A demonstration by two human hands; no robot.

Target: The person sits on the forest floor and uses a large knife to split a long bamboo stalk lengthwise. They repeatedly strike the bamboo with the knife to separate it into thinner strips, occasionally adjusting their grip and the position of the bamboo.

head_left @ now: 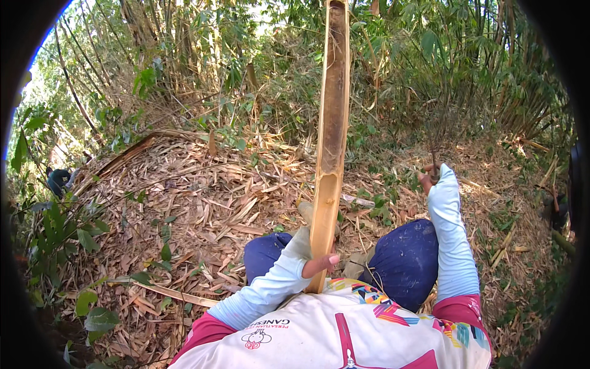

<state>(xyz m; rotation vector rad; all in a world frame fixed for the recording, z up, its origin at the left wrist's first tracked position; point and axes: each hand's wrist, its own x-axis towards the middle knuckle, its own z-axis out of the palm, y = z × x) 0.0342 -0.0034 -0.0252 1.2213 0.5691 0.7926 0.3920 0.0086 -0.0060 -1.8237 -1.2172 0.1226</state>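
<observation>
A long split bamboo pole [332,111] stands nearly upright in front of me, its hollow inner side facing me. Its brown cavity is broken by a pale node partway down. My left hand [318,265] is closed round the lower part of the pole, thumb showing at its right edge; the other fingers are hidden. Out to the right, my right hand [432,177] is raised and closed on a dark handle. Above that hand runs a thin, dark, blurred shape [436,138], too indistinct to name its kind.
Dry bamboo leaves [203,203] cover the ground. Bamboo stems [153,37] and green undergrowth rise beyond. A cut strip [178,295] lies at lower left, near broad green leaves [101,320]. Another person's dark headwear [58,181] shows at far left. My bent knees [402,258] flank the pole.
</observation>
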